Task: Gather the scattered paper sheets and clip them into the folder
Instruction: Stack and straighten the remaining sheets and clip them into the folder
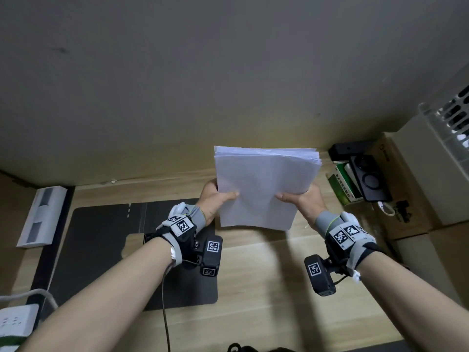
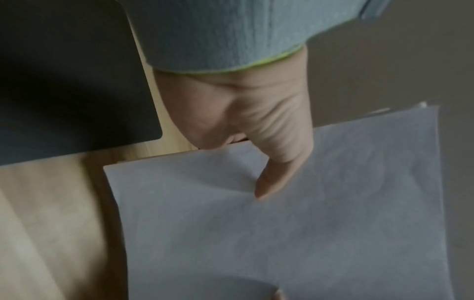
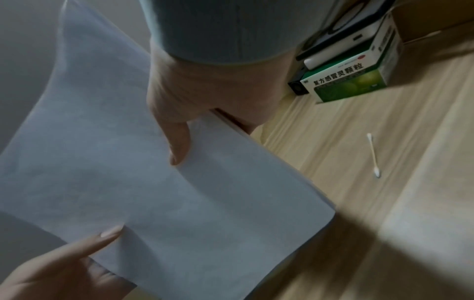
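A thick stack of white paper sheets (image 1: 264, 189) is held up off the wooden desk, tilted towards me. My left hand (image 1: 215, 196) grips its left edge, thumb on top (image 2: 271, 178), fingers hidden underneath. My right hand (image 1: 299, 199) grips the right edge the same way, thumb pressed on the top sheet (image 3: 179, 146). The stack (image 2: 295, 223) (image 3: 153, 182) fills both wrist views. The black folder (image 1: 106, 240) lies open and flat on the desk to the left, below my left wrist; its dark corner (image 2: 77, 101) shows beside the hand.
A green-and-white medicine box (image 1: 342, 184) (image 3: 351, 81) with a phone (image 1: 368, 176) on it sits at the right by a cardboard box (image 1: 406, 194). A cotton swab (image 3: 373, 156) lies on the desk. A white power strip (image 1: 17, 318) and a white box (image 1: 43, 214) are at the left.
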{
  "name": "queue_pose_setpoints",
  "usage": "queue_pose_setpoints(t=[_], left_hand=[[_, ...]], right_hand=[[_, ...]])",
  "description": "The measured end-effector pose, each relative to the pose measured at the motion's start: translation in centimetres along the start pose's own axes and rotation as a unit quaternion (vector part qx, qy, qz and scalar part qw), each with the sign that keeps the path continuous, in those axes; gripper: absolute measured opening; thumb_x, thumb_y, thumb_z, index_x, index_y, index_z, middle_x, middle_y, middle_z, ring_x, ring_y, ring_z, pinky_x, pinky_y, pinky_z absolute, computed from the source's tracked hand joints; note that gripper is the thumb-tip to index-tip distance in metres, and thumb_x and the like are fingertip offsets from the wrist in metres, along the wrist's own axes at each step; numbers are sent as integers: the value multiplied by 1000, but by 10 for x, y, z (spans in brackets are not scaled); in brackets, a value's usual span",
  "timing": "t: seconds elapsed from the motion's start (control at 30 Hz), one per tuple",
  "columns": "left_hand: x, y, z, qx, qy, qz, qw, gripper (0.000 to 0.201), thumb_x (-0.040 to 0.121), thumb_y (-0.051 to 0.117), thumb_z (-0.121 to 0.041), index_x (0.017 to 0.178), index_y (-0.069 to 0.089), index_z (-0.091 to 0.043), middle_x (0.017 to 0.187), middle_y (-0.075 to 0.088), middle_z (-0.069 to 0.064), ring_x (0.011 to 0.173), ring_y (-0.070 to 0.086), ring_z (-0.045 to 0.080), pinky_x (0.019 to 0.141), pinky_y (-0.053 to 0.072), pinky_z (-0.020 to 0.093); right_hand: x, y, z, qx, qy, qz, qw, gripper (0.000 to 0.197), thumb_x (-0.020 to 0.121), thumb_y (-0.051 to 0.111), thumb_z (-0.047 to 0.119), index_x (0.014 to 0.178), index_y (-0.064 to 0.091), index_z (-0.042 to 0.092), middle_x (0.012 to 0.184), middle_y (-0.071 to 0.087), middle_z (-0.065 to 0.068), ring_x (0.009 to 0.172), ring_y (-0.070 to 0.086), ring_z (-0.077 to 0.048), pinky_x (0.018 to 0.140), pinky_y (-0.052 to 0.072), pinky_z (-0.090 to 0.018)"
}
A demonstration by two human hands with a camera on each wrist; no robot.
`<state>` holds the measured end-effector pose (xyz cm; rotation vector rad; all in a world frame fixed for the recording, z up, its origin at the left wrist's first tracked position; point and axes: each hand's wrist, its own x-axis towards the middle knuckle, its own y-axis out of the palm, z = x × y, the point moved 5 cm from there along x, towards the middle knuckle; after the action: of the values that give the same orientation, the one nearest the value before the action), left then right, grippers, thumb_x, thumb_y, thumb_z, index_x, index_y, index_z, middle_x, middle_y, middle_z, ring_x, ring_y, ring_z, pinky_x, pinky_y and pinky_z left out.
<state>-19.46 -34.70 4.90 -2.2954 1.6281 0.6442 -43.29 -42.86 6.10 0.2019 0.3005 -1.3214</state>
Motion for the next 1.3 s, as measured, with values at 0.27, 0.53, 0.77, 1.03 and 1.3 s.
queue_pose_setpoints(t=[0.27, 0.53, 0.77, 1.03, 1.3], left_hand=[[0, 5, -15, 41, 59, -13, 997, 34, 75, 76, 6, 92, 66, -21, 101, 71, 4, 90, 68, 18, 84, 54, 31], [-6, 5, -2, 55, 78, -19, 995, 28, 79, 71, 8, 98, 66, -11, 104, 70, 9, 90, 67, 18, 85, 53, 33], [-1, -4, 26, 170, 46, -39, 984, 18, 80, 74, -5, 97, 72, 0, 97, 74, 12, 87, 72, 25, 79, 59, 36], [-24, -34, 18, 82, 41, 13, 996, 27, 79, 77, -4, 105, 68, -6, 103, 73, 7, 84, 71, 15, 76, 59, 26], [-47, -105, 49, 136, -5, -21, 991, 25, 82, 71, -2, 106, 71, -1, 105, 74, 11, 92, 71, 22, 81, 59, 35]], right_hand=[[-4, 5, -3, 48, -6, -25, 999, 33, 68, 79, -11, 88, 71, 14, 90, 74, -2, 73, 69, -8, 67, 57, -19], [-10, 3, -18, 51, 10, -21, 998, 32, 68, 79, -11, 88, 71, 13, 87, 75, 0, 75, 70, -11, 69, 56, -22], [-13, 8, -42, 26, 58, -10, 998, 28, 71, 80, -5, 91, 70, 12, 91, 74, 0, 76, 69, -11, 69, 55, -23], [-5, 27, -28, 19, 58, -23, 998, 21, 67, 83, -4, 82, 73, 6, 82, 75, -6, 68, 69, -19, 66, 56, -28], [-18, 102, -33, 25, 123, 51, 991, 31, 70, 83, -1, 98, 71, 0, 90, 77, -12, 77, 74, -28, 70, 60, -35]])
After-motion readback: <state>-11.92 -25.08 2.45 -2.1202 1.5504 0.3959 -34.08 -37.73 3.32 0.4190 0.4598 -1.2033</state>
